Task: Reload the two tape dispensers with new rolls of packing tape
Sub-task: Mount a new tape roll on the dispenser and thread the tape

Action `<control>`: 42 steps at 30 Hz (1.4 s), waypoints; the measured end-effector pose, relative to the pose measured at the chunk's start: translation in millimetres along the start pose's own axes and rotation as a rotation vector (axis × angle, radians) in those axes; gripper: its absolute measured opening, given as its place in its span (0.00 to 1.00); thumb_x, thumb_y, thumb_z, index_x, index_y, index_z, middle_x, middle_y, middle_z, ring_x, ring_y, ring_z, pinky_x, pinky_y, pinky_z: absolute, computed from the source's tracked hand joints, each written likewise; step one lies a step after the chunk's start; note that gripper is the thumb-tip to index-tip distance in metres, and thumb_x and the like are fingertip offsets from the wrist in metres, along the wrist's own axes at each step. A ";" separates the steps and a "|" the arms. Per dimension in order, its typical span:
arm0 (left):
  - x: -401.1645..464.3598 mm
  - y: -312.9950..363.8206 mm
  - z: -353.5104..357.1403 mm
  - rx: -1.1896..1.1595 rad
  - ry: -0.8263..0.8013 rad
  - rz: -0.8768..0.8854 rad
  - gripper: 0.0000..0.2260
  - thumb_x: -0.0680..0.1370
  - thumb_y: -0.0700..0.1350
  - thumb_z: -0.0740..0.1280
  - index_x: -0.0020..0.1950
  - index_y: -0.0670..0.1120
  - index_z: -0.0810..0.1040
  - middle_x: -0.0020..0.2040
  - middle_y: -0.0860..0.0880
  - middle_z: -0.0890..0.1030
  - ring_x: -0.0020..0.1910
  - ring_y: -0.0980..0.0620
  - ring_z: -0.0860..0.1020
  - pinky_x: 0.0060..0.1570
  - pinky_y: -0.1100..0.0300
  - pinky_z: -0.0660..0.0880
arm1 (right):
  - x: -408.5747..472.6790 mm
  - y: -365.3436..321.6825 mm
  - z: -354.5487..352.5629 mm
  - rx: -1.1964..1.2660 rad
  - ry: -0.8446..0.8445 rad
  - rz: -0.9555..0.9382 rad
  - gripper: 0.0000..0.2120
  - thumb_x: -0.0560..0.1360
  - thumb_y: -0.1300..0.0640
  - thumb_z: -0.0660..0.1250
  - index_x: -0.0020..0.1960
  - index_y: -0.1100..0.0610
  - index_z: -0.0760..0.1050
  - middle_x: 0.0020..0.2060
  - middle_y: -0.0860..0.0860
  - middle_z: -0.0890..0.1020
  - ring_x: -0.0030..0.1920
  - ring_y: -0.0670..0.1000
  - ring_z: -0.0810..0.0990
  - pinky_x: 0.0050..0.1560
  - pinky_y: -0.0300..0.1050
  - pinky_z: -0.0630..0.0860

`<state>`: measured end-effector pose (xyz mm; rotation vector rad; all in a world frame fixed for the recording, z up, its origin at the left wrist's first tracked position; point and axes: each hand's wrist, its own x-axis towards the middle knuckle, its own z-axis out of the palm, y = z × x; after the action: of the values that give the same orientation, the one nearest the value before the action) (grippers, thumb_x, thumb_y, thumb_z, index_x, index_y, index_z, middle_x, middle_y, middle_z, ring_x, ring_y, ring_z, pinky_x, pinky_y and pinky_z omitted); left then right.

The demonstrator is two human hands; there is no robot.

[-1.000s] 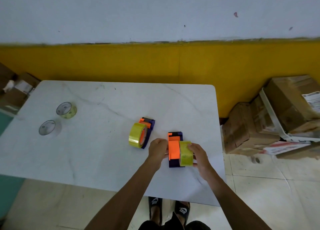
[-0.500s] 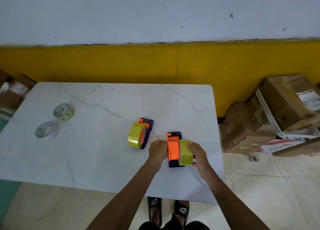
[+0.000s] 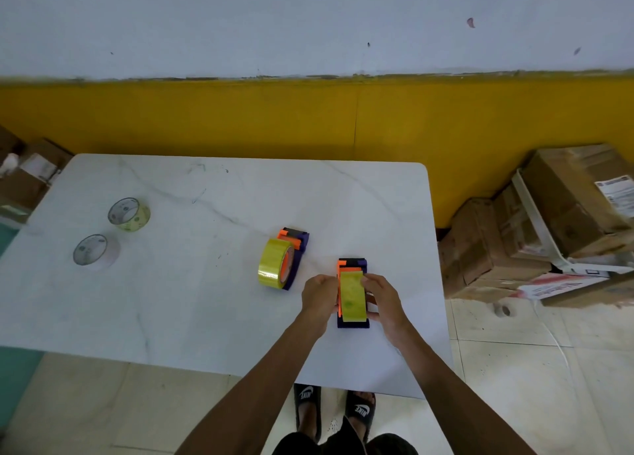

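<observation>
I find the near dispenser [image 3: 353, 293] lying lengthwise away from me near the table's [image 3: 192, 283] front edge, yellow roll [image 3: 351, 295] on top. The left hand [image 3: 319, 297] grips its left side, the right hand [image 3: 380, 298] its right; both equally near.

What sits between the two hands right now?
In the head view, the dispenser with its yellow tape roll sits between the left hand and right hand, both touching it.

Two dispensers [image 3: 353, 293] sit right of two spent cores [image 3: 113, 231] (far left) on the table [image 3: 171, 317].
</observation>
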<state>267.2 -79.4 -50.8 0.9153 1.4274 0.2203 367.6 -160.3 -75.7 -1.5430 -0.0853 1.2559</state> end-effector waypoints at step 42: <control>8.9 -36.1 -21.3 0.184 -0.257 0.110 0.05 0.76 0.43 0.69 0.52 0.46 0.78 0.50 0.44 0.81 0.46 0.52 0.80 0.45 0.63 0.77 | 46.8 -15.7 17.3 -0.645 0.013 0.112 0.16 0.75 0.47 0.64 0.50 0.61 0.75 0.49 0.59 0.81 0.49 0.58 0.81 0.46 0.52 0.81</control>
<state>235.8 -88.6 -78.5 1.1317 1.1734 0.0507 383.7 -113.2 -91.8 -2.1269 -0.4355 1.3813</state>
